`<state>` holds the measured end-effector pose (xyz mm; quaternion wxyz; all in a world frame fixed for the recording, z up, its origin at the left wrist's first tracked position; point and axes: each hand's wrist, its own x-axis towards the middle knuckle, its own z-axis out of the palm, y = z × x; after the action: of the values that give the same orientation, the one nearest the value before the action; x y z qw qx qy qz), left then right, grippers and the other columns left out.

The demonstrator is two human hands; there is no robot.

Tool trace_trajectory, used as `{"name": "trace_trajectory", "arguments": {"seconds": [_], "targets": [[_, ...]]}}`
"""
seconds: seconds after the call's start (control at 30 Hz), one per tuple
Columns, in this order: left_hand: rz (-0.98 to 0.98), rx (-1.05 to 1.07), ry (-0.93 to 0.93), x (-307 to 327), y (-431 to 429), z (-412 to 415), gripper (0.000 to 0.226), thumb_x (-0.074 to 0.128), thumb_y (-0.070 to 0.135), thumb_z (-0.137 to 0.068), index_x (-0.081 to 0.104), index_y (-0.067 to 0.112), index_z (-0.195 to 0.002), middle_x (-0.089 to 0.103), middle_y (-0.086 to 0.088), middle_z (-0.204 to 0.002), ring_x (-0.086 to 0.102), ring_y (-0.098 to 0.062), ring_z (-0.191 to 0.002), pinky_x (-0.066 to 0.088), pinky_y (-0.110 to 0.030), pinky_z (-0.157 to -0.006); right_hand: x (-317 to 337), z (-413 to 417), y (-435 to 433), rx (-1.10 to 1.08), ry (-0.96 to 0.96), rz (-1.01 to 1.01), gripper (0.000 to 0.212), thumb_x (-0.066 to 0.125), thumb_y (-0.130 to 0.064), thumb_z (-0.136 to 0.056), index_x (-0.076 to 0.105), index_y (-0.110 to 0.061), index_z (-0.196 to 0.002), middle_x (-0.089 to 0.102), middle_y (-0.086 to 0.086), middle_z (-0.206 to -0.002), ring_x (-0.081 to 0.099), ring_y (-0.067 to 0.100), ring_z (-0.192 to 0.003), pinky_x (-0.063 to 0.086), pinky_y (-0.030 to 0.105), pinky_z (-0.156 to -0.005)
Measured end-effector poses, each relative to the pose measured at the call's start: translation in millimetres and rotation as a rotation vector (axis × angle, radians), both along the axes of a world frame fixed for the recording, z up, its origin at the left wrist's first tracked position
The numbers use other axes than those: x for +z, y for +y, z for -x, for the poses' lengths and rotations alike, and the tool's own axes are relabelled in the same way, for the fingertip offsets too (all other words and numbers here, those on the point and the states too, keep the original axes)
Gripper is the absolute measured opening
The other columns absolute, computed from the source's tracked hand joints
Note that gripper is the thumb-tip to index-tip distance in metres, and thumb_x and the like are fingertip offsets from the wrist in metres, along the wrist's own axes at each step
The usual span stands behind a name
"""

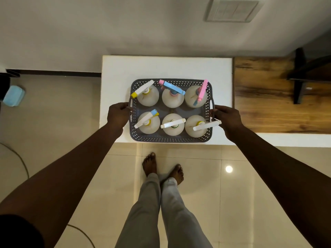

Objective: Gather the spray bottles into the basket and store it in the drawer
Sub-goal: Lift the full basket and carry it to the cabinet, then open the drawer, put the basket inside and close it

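Six bottles (171,109) stand upright in the basket (171,139), two rows of three, spray heads up. The basket sits on the white surface (116,68), toward its near edge. No loose bottles show anywhere on the surface, so gathering looks done.

Left hand (118,114) is closed around the basket's left handle (130,104). Right hand (228,119) is wrapped on the right handle (212,107), fingers curled over it. Both arms reach out straight from the near side. Whether the basket is lifted or resting is not clear; it looks flat on the surface.

Left to do: carry the basket and put it in the drawer. No drawer is visible here. A wooden top (268,93) lies to the right of the white surface; tiled floor (232,194) is near, with the person's bare feet (161,167) on it.
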<state>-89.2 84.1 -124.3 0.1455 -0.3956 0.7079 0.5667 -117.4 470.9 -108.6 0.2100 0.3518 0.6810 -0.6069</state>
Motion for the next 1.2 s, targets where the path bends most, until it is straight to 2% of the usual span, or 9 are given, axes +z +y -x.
{"name": "trace_trajectory", "arguments": {"seconds": [0.1, 0.17, 0.33, 0.53, 0.7, 0.83, 0.93, 1.07, 1.2], "targets": [[0.037, 0.006, -0.024, 2.1, -7.0, -9.7, 0.04, 0.061, 0.008, -0.095, 0.066, 0.008, -0.135, 0.071, -0.018, -0.127, 0.07, -0.034, -0.113, 0.056, -0.05, -0.105, 6.0, -9.6, 4.0, -0.084, -0.012, 0.009, 0.033, 0.066, -0.007, -0.097, 0.068, -0.008, -0.13, 0.074, 0.013, -0.114, 0.068, 0.018, -0.091, 0.059, 0.034, -0.085], [0.048, 0.058, -0.037, 3.7, -12.9, -24.1, 0.041, 0.06, 0.009, -0.097, 0.064, 0.009, -0.137, 0.07, -0.014, -0.126, 0.068, -0.027, -0.104, 0.058, -0.044, -0.098, 11.3, -23.4, 9.3, -0.139, -0.011, 0.022, 0.033, 0.067, -0.01, -0.098, 0.067, -0.008, -0.131, 0.073, 0.013, -0.117, 0.068, 0.021, -0.098, 0.059, 0.039, -0.091], [0.025, 0.279, -0.04, 11.1, -30.1, -85.6, 0.037, 0.057, -0.002, -0.095, 0.062, -0.001, -0.132, 0.064, -0.018, -0.103, 0.059, -0.026, -0.082, 0.049, -0.033, -0.071, 19.6, -83.2, 21.0, -0.295, 0.002, -0.048, 0.021, 0.068, -0.009, -0.095, 0.073, -0.009, -0.115, 0.073, 0.013, -0.108, 0.068, 0.023, -0.098, 0.059, 0.037, -0.084], [0.126, 0.4, -0.113, 2.9, -54.9, -165.6, 0.037, 0.052, -0.001, -0.097, 0.063, 0.0, -0.132, 0.063, -0.009, -0.088, 0.058, -0.019, -0.069, 0.047, -0.033, -0.071, 3.1, -167.5, 29.3, -0.411, -0.04, -0.087, 0.024, 0.063, -0.005, -0.097, 0.072, -0.002, -0.119, 0.075, 0.015, -0.111, 0.07, 0.038, -0.117, 0.061, 0.042, -0.093], [0.195, 0.411, -0.152, -17.4, -61.4, -200.2, 0.046, 0.056, 0.006, -0.1, 0.054, 0.006, -0.146, 0.061, -0.012, -0.11, 0.058, -0.021, -0.085, 0.051, -0.042, -0.09, -26.3, -206.6, 37.8, -0.439, -0.093, -0.031, 0.024, 0.063, -0.005, -0.097, 0.072, -0.004, -0.119, 0.073, 0.015, -0.114, 0.068, 0.038, -0.12, 0.06, 0.037, -0.086], [0.079, 0.501, -0.084, -32.8, -55.8, -196.2, 0.053, 0.061, 0.018, -0.102, 0.047, 0.016, -0.152, 0.06, 0.005, -0.101, 0.054, -0.009, -0.086, 0.05, -0.034, -0.088, -52.3, -210.2, 48.4, -0.485, -0.064, 0.048, 0.033, 0.063, -0.009, -0.101, 0.062, -0.005, -0.134, 0.066, 0.014, -0.116, 0.066, 0.034, -0.123, 0.059, 0.041, -0.092], [-0.063, 0.561, -0.057, -48.1, -56.4, -179.5, 0.05, 0.054, 0.033, -0.103, 0.048, 0.023, -0.152, 0.058, 0.001, -0.138, 0.05, -0.015, -0.118, 0.038, -0.04, -0.116, -64.0, -204.2, 52.7, -0.497, -0.016, 0.094, 0.041, 0.061, -0.015, -0.104, 0.053, -0.012, -0.144, 0.063, 0.004, -0.121, 0.061, 0.028, -0.126, 0.057, 0.044, -0.101], [-0.246, 0.554, 0.002, -68.7, -57.2, -160.5, 0.017, 0.048, 0.036, -0.102, 0.063, 0.029, -0.101, 0.06, 0.009, -0.117, 0.04, -0.022, -0.15, 0.034, -0.035, -0.117, -74.5, -195.3, 53.6, -0.5, 0.061, 0.112, 0.054, 0.058, -0.018, -0.105, 0.038, -0.019, -0.156, 0.057, 0.004, -0.139, 0.055, 0.029, -0.136, 0.052, 0.049, -0.109], [-0.127, 0.544, 0.05, -88.0, -59.7, -162.1, 0.036, 0.05, 0.037, -0.101, 0.062, 0.028, -0.133, 0.061, 0.009, -0.145, 0.052, -0.013, -0.135, 0.034, -0.036, -0.116, -81.4, -187.6, 48.3, -0.511, 0.116, 0.139, 0.049, 0.058, -0.02, -0.105, 0.043, -0.02, -0.152, 0.057, 0.002, -0.14, 0.055, 0.026, -0.135, 0.053, 0.047, -0.108]]}}
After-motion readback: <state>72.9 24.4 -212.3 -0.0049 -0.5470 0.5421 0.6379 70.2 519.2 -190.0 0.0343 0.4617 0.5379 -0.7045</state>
